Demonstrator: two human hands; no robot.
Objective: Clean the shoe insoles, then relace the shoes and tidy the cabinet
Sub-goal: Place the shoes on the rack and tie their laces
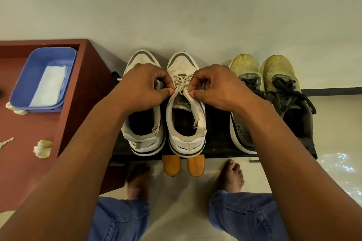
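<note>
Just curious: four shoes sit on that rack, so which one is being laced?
The white shoe second from the left; both hands pinch its lace.

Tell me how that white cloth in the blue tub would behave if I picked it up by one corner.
The white cloth would probably hang limp, since it lies folded flat with soft, uneven edges. It looks thin, so likely very light. Nothing rests on it in the blue tub, so it should lift freely, perhaps unfolding as it rises.
</note>
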